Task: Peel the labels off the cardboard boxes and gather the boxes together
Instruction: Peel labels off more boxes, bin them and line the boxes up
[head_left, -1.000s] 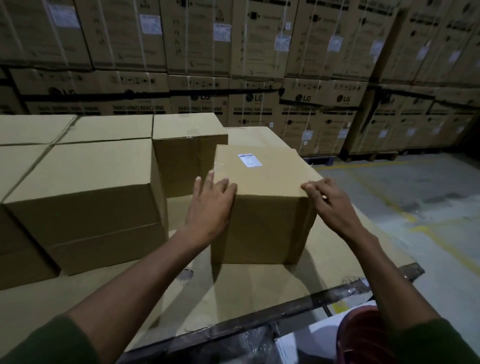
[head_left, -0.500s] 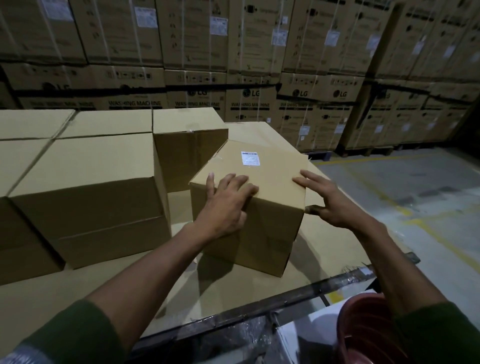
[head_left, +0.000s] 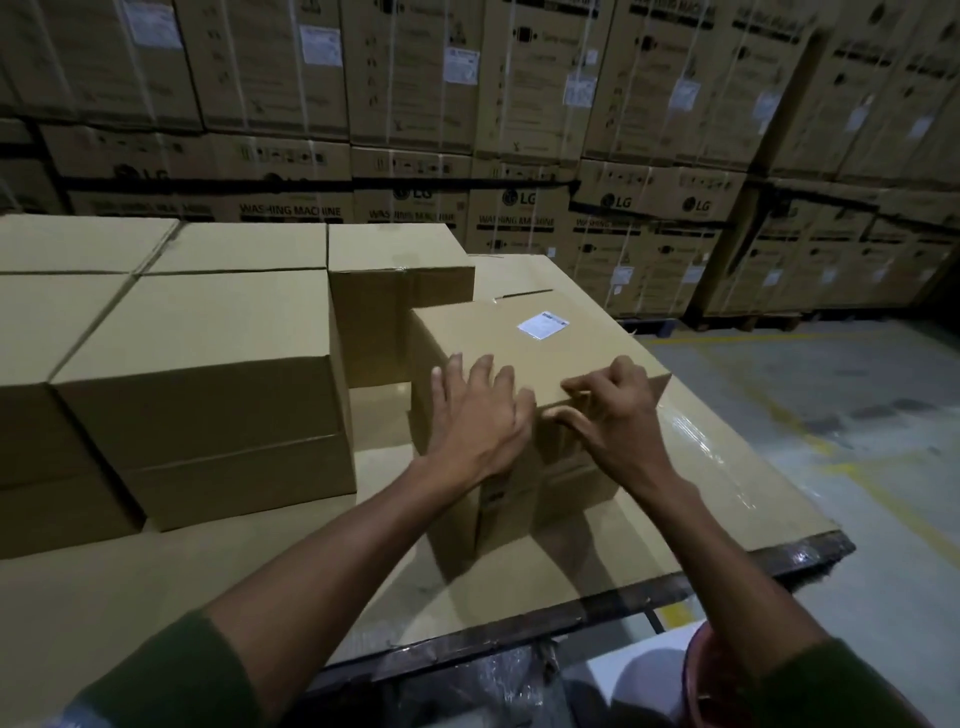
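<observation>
Stacked boxes (head_left: 197, 374): plain cardboard, packed tight on the left of the tabletop (head_left: 156, 597), tops level with one another.
Rear box (head_left: 395, 291): stands behind the middle, its right front corner just beside the far left corner of the labelled box.
Tabletop: a flat cardboard sheet under clear film; dark front edge runs along the bottom right.
Left hand (head_left: 475, 415): lies flat on the near left of the labelled box, over the top edge; fingers (head_left: 457, 371) straight and spread apart, pressing on the cardboard.
Labelled box (head_left: 519, 358): stands on the tabletop right of centre, apart from the stacked boxes with a gap between, turned slightly askew.
Label (head_left: 543, 325): small, white, stuck flat on the box top toward the far right corner, well apart from both hands.
Right hand (head_left: 613, 415): at the near right top edge of the labelled box; fingers curled together over that edge, thumb below on the front face, gripping the rim.
Wall of cartons (head_left: 519, 130): large printed washing machine cartons stacked behind, banded with straps.
Floor (head_left: 831, 415): grey concrete with yellow lines, on the right.
</observation>
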